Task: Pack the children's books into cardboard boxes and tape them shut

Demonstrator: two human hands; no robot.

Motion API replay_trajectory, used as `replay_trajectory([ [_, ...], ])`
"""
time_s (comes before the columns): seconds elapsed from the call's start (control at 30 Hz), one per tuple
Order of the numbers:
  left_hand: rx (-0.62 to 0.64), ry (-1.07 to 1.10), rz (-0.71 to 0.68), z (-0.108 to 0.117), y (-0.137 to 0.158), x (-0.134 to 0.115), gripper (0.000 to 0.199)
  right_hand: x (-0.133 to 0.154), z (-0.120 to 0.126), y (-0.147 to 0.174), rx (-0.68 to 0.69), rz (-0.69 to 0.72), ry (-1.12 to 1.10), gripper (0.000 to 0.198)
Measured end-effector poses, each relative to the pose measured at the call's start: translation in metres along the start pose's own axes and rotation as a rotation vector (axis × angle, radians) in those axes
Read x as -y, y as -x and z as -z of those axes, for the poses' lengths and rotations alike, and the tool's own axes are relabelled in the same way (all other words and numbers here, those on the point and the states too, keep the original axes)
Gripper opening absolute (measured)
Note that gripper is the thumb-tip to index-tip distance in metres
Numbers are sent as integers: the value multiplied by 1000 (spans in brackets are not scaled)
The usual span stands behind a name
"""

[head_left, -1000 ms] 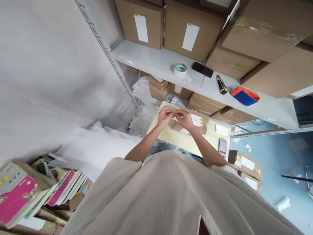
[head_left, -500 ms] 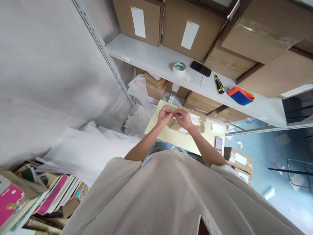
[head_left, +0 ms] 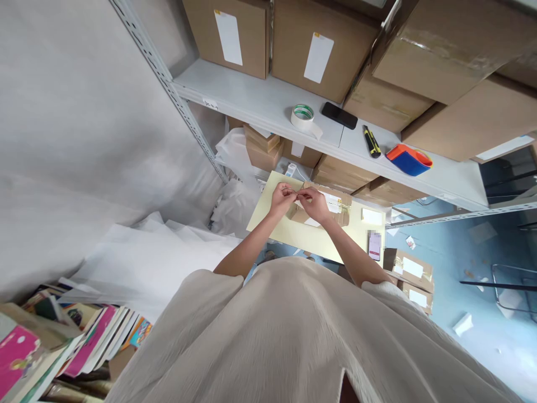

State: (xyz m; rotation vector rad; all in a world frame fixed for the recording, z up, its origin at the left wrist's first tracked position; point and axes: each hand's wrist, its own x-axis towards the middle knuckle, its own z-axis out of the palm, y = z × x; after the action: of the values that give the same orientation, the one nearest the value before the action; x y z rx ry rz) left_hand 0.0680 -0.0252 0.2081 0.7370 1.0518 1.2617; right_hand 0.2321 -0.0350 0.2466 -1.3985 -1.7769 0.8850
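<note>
My left hand (head_left: 282,198) and my right hand (head_left: 314,202) meet fingertip to fingertip over the left part of a brown cardboard package (head_left: 344,211). Both are closed in a pinch; whatever lies between the fingers is too small to make out. White labels and clear tape show on the package, which lies on a pale yellow tabletop (head_left: 310,238). A white label pad (head_left: 372,217) and a phone with a lit screen (head_left: 375,245) lie at the table's right end.
Above the table, a grey shelf (head_left: 268,101) bears cardboard boxes (head_left: 321,50), a tape roll (head_left: 302,116), a dark phone (head_left: 339,115), a yellow-black cutter (head_left: 371,141) and an orange-blue item (head_left: 409,159). White sheets (head_left: 159,257) and books (head_left: 96,341) lie to the left.
My hands stay pinched together in the same place over the package. The view has shifted slightly, so the shelf and its things sit a little further left.
</note>
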Motion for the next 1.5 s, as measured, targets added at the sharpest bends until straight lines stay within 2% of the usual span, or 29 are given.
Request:
replay_trajectory([
  [0.27, 33, 12, -19, 4, 0, 3, 48, 2, -1, 0, 26, -113, -188, 34],
  [0.43, 74, -18, -47, 4, 2, 4, 50, 1, -1, 0, 1, -173, -206, 42],
  [0.6, 116, -40, -38, 3, 3, 4, 50, -2, -1, 1, 0, -210, -220, 38],
  [0.73, 104, -77, -34, 2, 4, 4, 47, -5, 0, -2, -12, -239, -180, 33],
  [0.87, 45, -116, -22, 10, 1, 3, 39, -14, 5, -6, -102, -278, -236, 35],
  [1.07, -69, -161, 21, 44, -13, -8, 36, -37, 21, -15, -194, -426, -355, 39],
  [1.2, -161, -184, 65, 75, -21, -20, 36, -48, 29, -26, -208, -458, -412, 43],
  [1.37, -307, -212, 67, 127, -28, -32, 36, -60, 33, -45, -213, -481, -427, 42],
  [1.5, -411, -309, 16, 174, -33, -41, 31, -65, 30, -59, -253, -517, -426, 40],
])
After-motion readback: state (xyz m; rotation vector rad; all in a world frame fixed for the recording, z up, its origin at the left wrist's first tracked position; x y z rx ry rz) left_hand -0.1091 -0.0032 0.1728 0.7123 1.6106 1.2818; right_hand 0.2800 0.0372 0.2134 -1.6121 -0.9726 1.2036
